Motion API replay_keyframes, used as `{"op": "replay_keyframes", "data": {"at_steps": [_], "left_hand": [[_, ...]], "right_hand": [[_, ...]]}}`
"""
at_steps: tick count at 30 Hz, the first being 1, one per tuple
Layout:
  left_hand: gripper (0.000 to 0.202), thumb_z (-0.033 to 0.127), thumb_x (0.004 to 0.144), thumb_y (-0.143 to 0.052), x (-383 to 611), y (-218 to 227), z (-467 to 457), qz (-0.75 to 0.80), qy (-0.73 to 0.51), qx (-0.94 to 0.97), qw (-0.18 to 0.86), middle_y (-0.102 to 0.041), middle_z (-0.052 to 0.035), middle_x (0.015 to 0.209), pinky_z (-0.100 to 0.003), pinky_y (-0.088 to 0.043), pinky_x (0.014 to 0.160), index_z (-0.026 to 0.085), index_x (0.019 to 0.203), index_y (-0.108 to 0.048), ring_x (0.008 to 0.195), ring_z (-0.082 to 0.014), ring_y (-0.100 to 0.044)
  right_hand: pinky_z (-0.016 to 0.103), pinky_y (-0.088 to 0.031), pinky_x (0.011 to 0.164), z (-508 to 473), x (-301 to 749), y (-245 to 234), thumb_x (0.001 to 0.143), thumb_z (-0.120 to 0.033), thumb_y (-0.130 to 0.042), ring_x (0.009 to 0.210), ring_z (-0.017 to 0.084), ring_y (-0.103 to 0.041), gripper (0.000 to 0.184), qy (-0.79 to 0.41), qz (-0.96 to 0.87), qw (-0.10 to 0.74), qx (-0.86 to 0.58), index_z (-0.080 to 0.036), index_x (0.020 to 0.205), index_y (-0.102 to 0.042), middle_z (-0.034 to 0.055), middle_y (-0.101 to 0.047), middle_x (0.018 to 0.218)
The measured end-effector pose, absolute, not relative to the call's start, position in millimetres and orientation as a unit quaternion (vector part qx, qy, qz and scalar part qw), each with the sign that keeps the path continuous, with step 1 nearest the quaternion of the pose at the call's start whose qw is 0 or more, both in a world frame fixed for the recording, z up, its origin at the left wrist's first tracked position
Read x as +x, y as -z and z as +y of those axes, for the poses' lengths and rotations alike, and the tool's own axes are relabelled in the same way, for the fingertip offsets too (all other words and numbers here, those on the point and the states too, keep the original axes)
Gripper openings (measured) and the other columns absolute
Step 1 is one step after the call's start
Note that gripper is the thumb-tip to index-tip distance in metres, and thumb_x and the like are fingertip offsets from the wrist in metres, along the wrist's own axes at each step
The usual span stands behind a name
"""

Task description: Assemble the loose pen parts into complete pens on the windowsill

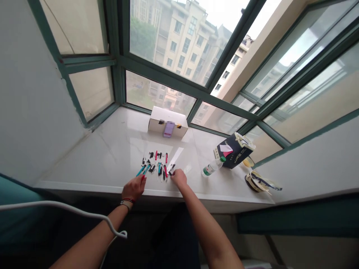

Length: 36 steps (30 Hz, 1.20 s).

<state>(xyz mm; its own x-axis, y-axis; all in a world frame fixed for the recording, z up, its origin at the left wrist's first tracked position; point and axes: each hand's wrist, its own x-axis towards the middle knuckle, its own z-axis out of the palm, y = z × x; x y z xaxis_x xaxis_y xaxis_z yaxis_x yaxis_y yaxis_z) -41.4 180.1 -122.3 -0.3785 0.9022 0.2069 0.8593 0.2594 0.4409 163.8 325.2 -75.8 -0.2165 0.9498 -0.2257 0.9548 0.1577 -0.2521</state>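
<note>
Several small pen parts [157, 164] in black, red and teal lie scattered on the white marble sill [117, 149]. My left hand [134, 188] rests at the sill's front edge with its fingers curled, just below a teal pen piece [141, 170]. My right hand [178, 177] is closed in a pinch at the right end of the scatter, touching a small black piece [171, 170]. A white strip [175, 155] lies just beyond my right hand.
A white box [167, 123] with a purple item on its front stands at the back by the window. To the right lie a clear bottle with a green cap [212, 167], a dark blue box [234, 151] and a roll of tape [256, 180]. A white cable [70, 211] crosses my left arm.
</note>
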Motion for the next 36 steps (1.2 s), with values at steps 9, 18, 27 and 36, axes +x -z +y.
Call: {"op": "replay_keyframes", "data": {"at_steps": [9,18,27,36], "left_hand": [[0.047,0.045,0.099,-0.025,-40.6,121.0,181.0,0.789,-0.253,0.556,0.062,-0.071,-0.0092,0.089,-0.028,-0.038,0.064,0.021,0.102,-0.065,0.076,-0.0209,-0.062],[0.046,0.045,0.099,-0.025,-39.7,117.4,181.5,0.781,-0.279,0.553,0.080,-0.071,-0.0095,0.091,-0.028,-0.039,0.067,0.020,0.102,-0.065,0.081,-0.0206,-0.063],[0.047,0.045,0.098,-0.027,-39.4,118.1,182.4,0.778,-0.298,0.543,0.108,-0.070,-0.0093,0.097,-0.029,-0.042,0.073,0.022,0.107,-0.066,0.084,-0.0205,-0.062],[0.048,0.045,0.099,-0.025,-39.5,120.1,183.0,0.774,-0.297,0.550,0.100,-0.070,-0.0088,0.094,-0.029,-0.042,0.072,0.022,0.103,-0.067,0.083,-0.0195,-0.062]], "right_hand": [[0.026,-0.047,0.068,297.9,157.1,47.1,0.081,-0.030,-0.061,0.067,0.015,-0.061,0.012,0.306,0.785,-0.207,0.497,-0.020,0.086,-0.066,0.0014,-0.069,0.084],[0.028,-0.049,0.077,318.4,101.7,-10.1,0.088,-0.031,-0.057,0.073,0.014,-0.060,0.020,0.307,0.860,-0.209,0.351,-0.022,0.099,-0.071,0.0027,-0.067,0.090],[0.028,-0.047,0.081,328.6,82.2,-20.2,0.091,-0.027,-0.054,0.079,0.014,-0.059,0.022,0.279,0.902,-0.122,0.305,-0.023,0.106,-0.070,0.0042,-0.065,0.095],[0.027,-0.045,0.082,328.7,81.5,-17.6,0.092,-0.025,-0.057,0.080,0.014,-0.060,0.020,0.272,0.918,-0.104,0.269,-0.023,0.105,-0.072,0.0034,-0.064,0.093]]}}
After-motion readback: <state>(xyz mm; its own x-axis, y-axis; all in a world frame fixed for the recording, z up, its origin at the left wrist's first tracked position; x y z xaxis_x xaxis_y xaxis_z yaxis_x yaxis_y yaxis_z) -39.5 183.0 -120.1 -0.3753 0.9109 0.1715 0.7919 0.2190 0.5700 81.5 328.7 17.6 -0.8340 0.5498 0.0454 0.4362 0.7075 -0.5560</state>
